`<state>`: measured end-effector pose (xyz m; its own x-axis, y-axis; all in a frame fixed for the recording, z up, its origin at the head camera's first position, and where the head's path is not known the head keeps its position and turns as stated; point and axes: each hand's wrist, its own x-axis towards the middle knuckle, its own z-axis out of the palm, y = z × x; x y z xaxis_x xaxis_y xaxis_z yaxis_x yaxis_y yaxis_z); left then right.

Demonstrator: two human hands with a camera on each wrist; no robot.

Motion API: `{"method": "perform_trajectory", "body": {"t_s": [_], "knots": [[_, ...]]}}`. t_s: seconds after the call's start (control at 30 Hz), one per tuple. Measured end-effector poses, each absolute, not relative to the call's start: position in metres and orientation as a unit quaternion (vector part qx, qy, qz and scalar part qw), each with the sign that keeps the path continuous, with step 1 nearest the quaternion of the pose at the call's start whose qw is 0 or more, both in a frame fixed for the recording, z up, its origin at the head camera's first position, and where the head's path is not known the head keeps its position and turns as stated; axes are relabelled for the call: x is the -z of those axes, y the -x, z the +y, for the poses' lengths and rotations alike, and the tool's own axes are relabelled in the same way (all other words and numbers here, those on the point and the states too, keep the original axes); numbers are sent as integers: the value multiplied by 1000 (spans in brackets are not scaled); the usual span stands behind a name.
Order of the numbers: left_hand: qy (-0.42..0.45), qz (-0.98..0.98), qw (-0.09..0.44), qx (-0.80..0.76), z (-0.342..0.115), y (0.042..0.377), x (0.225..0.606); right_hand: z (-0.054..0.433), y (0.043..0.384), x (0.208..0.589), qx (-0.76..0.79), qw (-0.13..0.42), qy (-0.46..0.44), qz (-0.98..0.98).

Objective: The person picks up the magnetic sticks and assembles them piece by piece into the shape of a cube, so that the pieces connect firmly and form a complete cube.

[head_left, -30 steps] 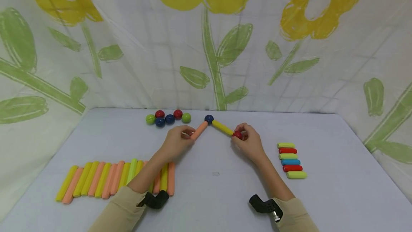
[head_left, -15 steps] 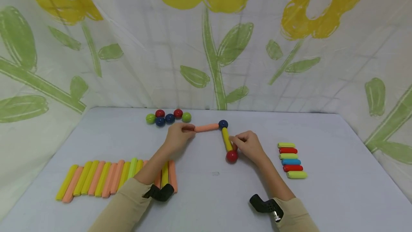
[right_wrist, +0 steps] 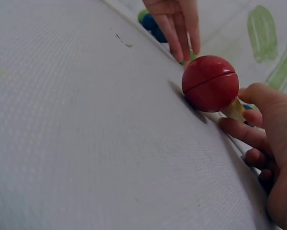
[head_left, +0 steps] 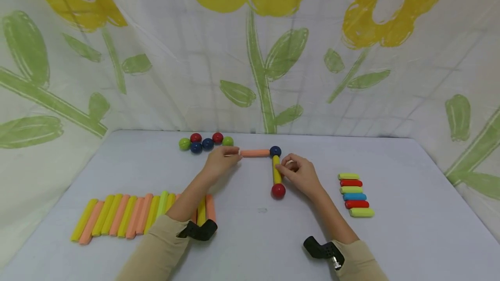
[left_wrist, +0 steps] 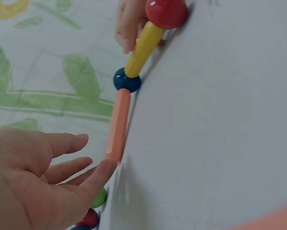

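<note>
An orange stick (head_left: 254, 153), a dark blue ball (head_left: 275, 151), a yellow stick (head_left: 277, 178) and a red ball (head_left: 278, 191) are joined in an L on the table. My left hand (head_left: 219, 163) is at the orange stick's free end. In the left wrist view its fingers are spread, with one fingertip against that end. My right hand (head_left: 302, 174) holds the yellow stick between thumb and finger, just beyond the red ball. The right wrist view shows the red ball (right_wrist: 210, 84) in front, hiding most of the yellow stick.
Loose red, green and blue balls (head_left: 208, 144) cluster at the back left. A row of yellow, orange and green long sticks (head_left: 126, 216) lies front left, partly under my left arm. Several short sticks (head_left: 354, 197) are stacked at the right. A flower-painted curtain (head_left: 156, 55) hangs behind.
The joined pieces have turned: the red ball swung toward me, the blue ball moved right, and the orange stick now lies sideways. My left fingers have loosened; the right hand shifted from red ball to yellow stick.
</note>
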<state>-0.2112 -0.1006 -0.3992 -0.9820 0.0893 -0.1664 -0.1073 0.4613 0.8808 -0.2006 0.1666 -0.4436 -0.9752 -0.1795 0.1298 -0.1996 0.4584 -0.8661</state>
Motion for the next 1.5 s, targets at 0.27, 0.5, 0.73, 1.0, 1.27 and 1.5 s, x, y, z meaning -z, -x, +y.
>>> {"method": "perform_trajectory", "body": {"t_s": [0.27, 0.5, 0.73, 1.0, 1.27, 1.5], "knots": [[23, 859, -7, -511, -105, 218, 395, 164, 199, 443, -520, -5, -93, -849], [19, 870, -20, -493, -113, 225, 401, 163, 200, 443, -517, -15, -95, -851], [0, 892, 44, -449, -120, 234, 407, 163, 199, 442, -519, -19, -103, -848], [-6, 907, 74, -414, -118, 236, 406, 164, 199, 440, -516, -18, -98, -851], [-19, 901, 83, -424, -118, 223, 405, 162, 199, 437, -512, -22, -89, -854], [-31, 898, 82, -431, -118, 216, 403, 162, 199, 437, -510, -20, -73, -857]]}}
